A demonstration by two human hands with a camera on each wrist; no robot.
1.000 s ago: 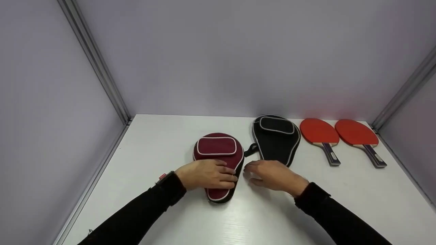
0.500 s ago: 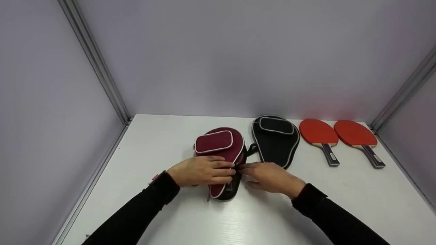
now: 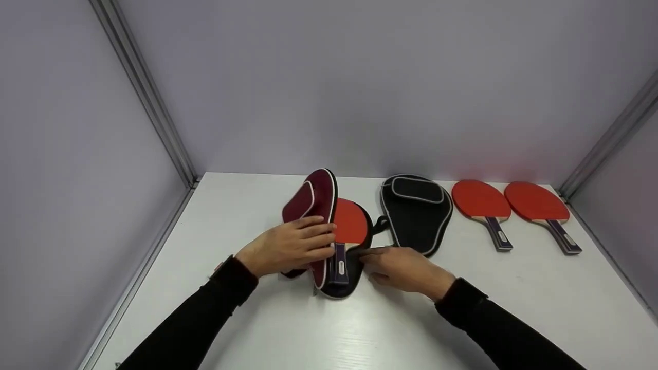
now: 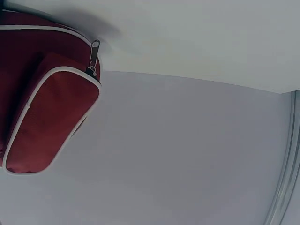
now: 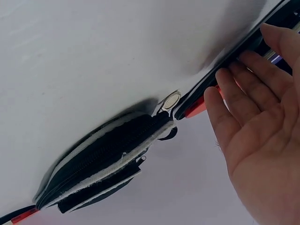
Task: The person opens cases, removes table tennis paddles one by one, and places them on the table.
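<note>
In the head view, a maroon table tennis bat case with white piping lies unzipped, its front flap raised and tilted leftward. Inside it rests a red bat with a dark handle. My left hand holds the flap, fingertips at its free edge; the thumb is hidden. In the left wrist view only the maroon pocket and its zip pull appear. My right hand touches the case's right rim with its fingertips; the right wrist view shows its fingers extended, slightly bent.
A black bat case lies just right of the maroon one, its strap between them. Two red bats, one nearer and one farther right, lie on the white table. Grey walls enclose the back and sides.
My left hand has lifted the maroon case's flap up and leftward, uncovering the red bat inside. The right hand has shifted slightly left onto the case's rim.
</note>
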